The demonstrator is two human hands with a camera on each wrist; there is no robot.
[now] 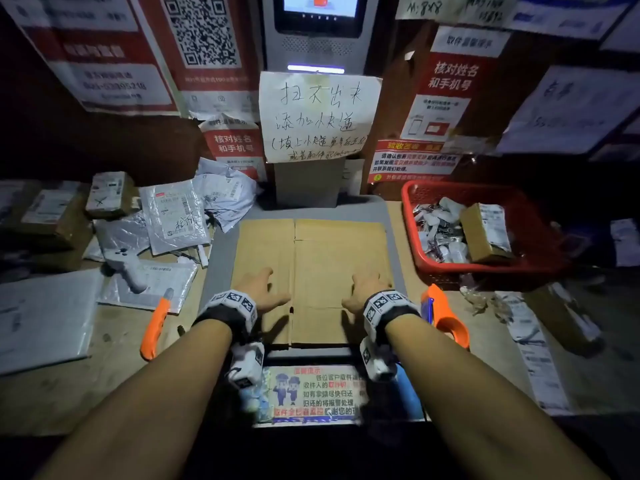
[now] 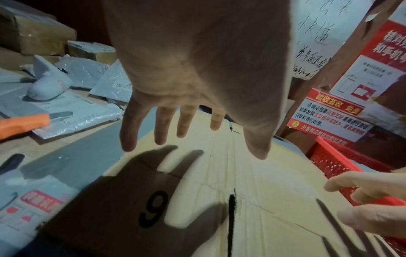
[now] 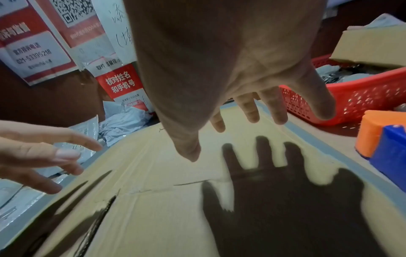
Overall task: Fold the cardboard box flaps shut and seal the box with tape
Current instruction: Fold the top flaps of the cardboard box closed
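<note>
A flattened brown cardboard box (image 1: 311,251) lies on a grey platform (image 1: 221,258), with a seam down its middle and a printed "9" (image 2: 153,208) near the front. My left hand (image 1: 263,289) hovers just above its left half, fingers spread and straight, holding nothing. Over the right half my right hand (image 1: 367,292) hovers the same way. Both cast shadows on the cardboard (image 2: 252,173) (image 3: 164,173). An orange and blue tape dispenser (image 1: 446,313) (image 3: 384,139) stands right of the box.
An orange-handled cutter (image 1: 156,323) (image 2: 22,123) lies left of the platform, among grey mail bags (image 1: 173,216) and small parcels. A red basket (image 1: 412,202) (image 3: 362,90) of packets sits at the right. A kiosk with a handwritten notice (image 1: 318,116) stands behind the box.
</note>
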